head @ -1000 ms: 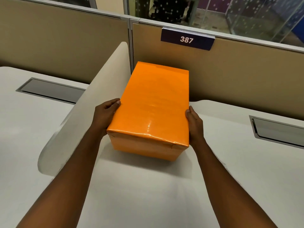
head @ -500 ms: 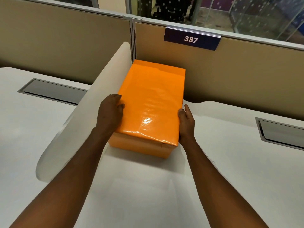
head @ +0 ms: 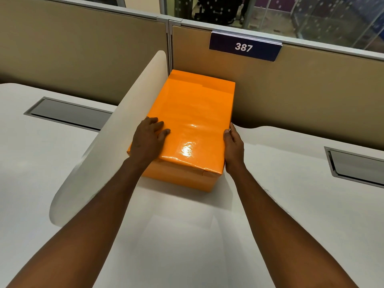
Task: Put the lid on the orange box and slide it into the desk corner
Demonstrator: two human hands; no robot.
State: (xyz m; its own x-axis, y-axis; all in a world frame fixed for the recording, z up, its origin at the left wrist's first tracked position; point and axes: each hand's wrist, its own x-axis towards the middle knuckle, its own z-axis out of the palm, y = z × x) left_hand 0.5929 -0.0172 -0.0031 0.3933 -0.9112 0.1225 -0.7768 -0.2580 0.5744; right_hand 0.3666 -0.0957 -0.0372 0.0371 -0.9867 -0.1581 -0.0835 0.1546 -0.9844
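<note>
The white worktop is smooth and matte, with a wavy back edge and two grey rectangular recessed panels, one at the left and one at the right. Behind it stand tan fabric partition walls capped by grey metal rails, and a dark blue plate with white "387" hangs on the right one. A thin white divider with rounded ends runs from the junction of the walls toward the viewer.

The orange box is a long rectangular carton wrapped in glossy orange film that catches a bright glare near its front end. Its lid is on, its wrapped edge creased and slightly wrinkled along the front, above a duller orange front face. The box lies in the worktop corner, its far end against or just short of the right partition and its left side along the divider.

The left hand lies palm-down on the lid's front left part, fingers spread flat, pressing rather than gripping. The right hand is flat against the box's right side near the front, fingers extended, thumb at the lid's edge; it grips nothing.

Compared with half a second ago, the box sits deeper in the corner with its far end closer to the partition, and the left hand has slid further onto the lid.
</note>
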